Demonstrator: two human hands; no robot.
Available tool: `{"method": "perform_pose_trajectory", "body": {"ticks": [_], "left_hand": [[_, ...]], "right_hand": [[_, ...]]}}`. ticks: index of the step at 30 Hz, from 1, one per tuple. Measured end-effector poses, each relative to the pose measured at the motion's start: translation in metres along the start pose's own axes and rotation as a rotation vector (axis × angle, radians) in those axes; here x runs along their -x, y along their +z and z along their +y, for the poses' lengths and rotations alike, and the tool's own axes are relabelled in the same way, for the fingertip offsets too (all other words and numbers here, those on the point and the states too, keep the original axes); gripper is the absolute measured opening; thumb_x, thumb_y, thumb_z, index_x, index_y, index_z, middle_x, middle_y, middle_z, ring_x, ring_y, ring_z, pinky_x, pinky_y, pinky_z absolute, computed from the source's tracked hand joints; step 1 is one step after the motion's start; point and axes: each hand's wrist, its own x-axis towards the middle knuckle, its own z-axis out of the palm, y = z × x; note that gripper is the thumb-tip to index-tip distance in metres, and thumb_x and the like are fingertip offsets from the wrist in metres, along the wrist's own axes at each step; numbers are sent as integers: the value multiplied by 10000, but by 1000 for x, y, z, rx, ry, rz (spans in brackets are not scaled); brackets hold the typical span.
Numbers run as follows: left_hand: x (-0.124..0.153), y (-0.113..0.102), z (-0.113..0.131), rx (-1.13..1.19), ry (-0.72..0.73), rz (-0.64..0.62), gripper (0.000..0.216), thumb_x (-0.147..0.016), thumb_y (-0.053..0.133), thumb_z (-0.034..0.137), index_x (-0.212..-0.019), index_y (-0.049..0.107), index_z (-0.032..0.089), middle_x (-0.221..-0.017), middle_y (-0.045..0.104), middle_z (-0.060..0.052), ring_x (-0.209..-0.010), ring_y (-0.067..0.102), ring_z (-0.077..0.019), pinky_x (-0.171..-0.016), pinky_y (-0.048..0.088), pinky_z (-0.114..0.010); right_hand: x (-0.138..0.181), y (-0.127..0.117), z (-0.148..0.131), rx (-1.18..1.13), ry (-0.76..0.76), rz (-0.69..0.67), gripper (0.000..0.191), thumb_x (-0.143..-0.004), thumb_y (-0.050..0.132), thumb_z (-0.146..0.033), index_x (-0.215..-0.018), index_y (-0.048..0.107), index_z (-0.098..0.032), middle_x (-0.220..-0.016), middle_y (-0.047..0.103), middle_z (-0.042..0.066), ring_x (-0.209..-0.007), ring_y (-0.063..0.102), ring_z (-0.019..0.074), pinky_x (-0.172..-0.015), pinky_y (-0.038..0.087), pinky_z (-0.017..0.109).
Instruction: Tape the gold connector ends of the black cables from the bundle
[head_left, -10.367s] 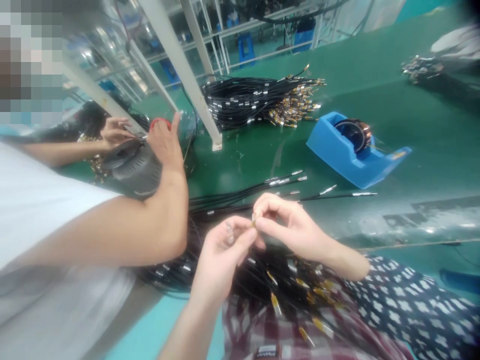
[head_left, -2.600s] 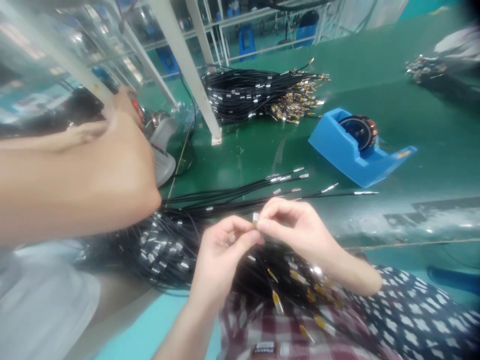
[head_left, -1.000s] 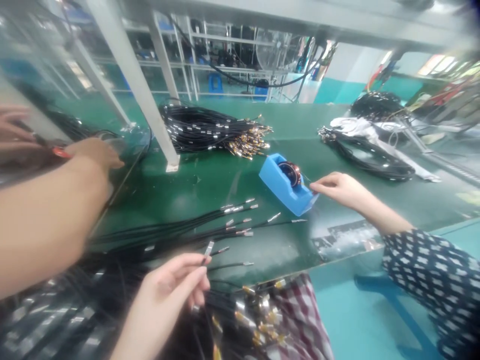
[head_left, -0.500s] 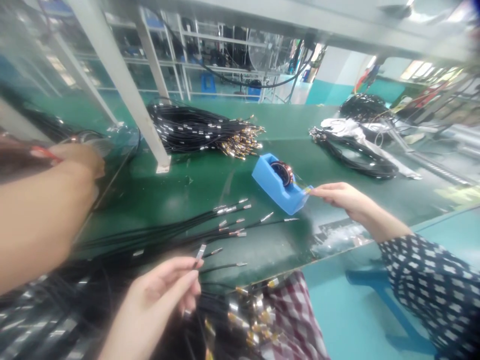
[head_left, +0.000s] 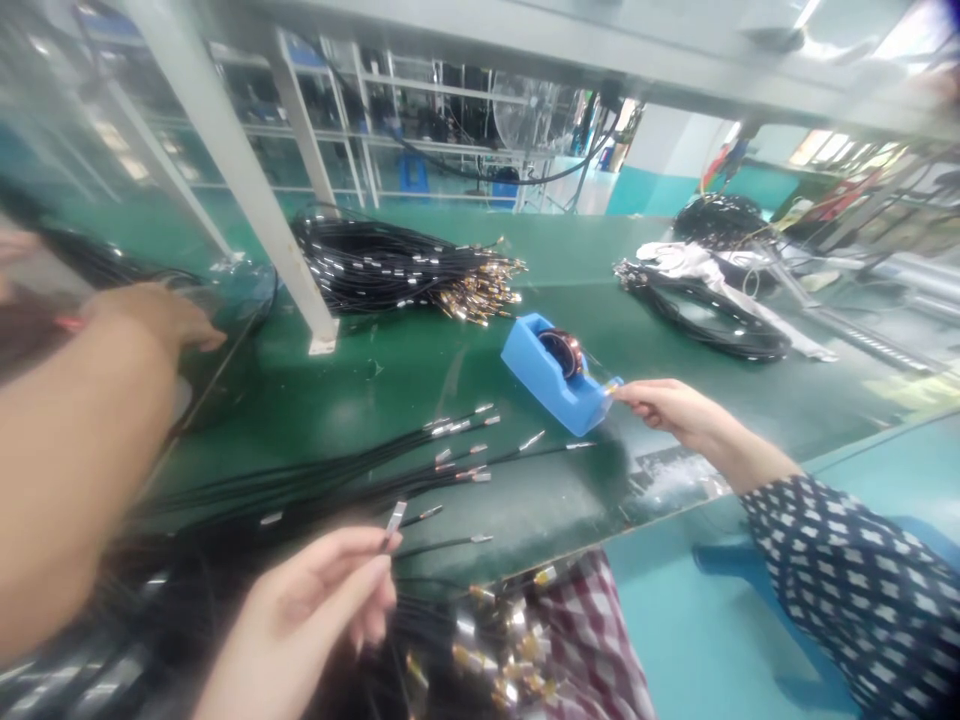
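My left hand [head_left: 322, 610] pinches a black cable close to its flat silver end [head_left: 396, 517], which points up past the fingertips. At the front edge of the blue tape dispenser [head_left: 559, 385], my right hand [head_left: 667, 410] has thumb and fingers closed on the free end of the tape [head_left: 611, 388]. An amber-brown roll of tape [head_left: 561, 352] sits in the dispenser. Several black cables [head_left: 360, 455] with silver tips lie beside my left hand. Below it, a blurred heap of cables with gold-coloured ends [head_left: 517, 645] rests over a checkered cloth [head_left: 592, 630].
A large bundle of black cables [head_left: 375, 262] lies behind a white metal post [head_left: 247, 190]. Coiled cables [head_left: 712, 315] and a white cloth [head_left: 675, 255] lie at the right of the green table [head_left: 435, 360]. Another person's arm [head_left: 82, 420] reaches in from the left.
My right hand has shifted slightly left, still at the dispenser's front edge. My left hand keeps its hold on the cable. The other person's hand at left has changed pose.
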Motion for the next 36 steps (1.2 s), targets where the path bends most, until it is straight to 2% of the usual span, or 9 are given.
{"method": "perform_pose_trajectory", "body": {"ticks": [4, 8, 10, 13, 15, 20, 24, 28, 36], "left_hand": [[0, 0, 0, 14, 16, 5, 350, -746, 739, 444, -963, 704, 171, -627, 681, -28, -530, 594, -181, -500, 470, -270], [0, 2, 2, 30, 27, -3, 286, -775, 719, 406, -929, 690, 168, -649, 681, -31, -520, 589, -165, -488, 446, -254], [0, 5, 5, 32, 56, -30, 231, -796, 701, 370, -893, 680, 161, -654, 661, -23, -498, 562, -139, -476, 417, -237], [1, 10, 8, 29, 107, -8, 171, -835, 663, 330, -862, 657, 162, -595, 568, 23, -498, 496, -107, -499, 397, -217], [2, 12, 10, 23, 119, 12, 164, -854, 642, 325, -873, 646, 162, -601, 547, 32, -497, 472, -95, -503, 383, -210], [10, 14, 14, 22, 139, 30, 161, -853, 646, 313, -908, 653, 161, -632, 545, 33, -483, 433, -82, -485, 354, -203], [12, 16, 16, 35, 137, 89, 168, -819, 684, 294, -900, 679, 147, -567, 495, 57, -459, 391, -68, -472, 325, -194], [11, 18, 14, 33, 150, 143, 161, -780, 714, 289, -847, 697, 144, -641, 591, 22, -462, 391, -61, -463, 327, -196], [10, 30, 8, 11, 223, 248, 82, -760, 700, 220, -717, 654, 168, -703, 679, -15, -668, 608, -145, -648, 476, -225]], "right_hand": [[3, 5, 6, 99, -49, 67, 210, -638, 708, -355, -631, 686, -146, -509, 505, -13, -483, 382, 105, -460, 283, 257], [26, 30, 8, 142, -157, 37, 196, -647, 738, -344, -596, 675, -166, -584, 605, 23, -580, 498, 154, -539, 386, 275], [43, 50, 1, 62, -218, -83, 251, -699, 723, -421, -698, 707, -171, -692, 656, 35, -646, 540, 165, -594, 427, 277], [66, 84, -21, -143, -210, -459, 318, -732, 715, -475, -741, 709, -157, -708, 643, 30, -606, 506, 137, -560, 391, 257], [78, 104, -38, -226, -222, -637, 317, -763, 694, -472, -754, 708, -156, -690, 616, 15, -592, 477, 121, -549, 356, 245], [94, 143, -63, -248, -287, -838, 296, -812, 635, -439, -783, 705, -153, -651, 551, -7, -583, 453, 120, -549, 345, 246], [101, 160, -68, -175, -347, -861, 253, -848, 578, -363, -774, 679, -143, -651, 532, -7, -597, 450, 122, -564, 354, 252], [106, 166, -73, -62, -420, -799, 227, -859, 555, -310, -741, 656, -144, -693, 551, 0, -634, 479, 131, -603, 380, 262], [113, 163, -77, 127, -505, -644, 215, -860, 544, -253, -687, 642, -170, -736, 611, 5, -709, 556, 155, -662, 388, 267]]}}
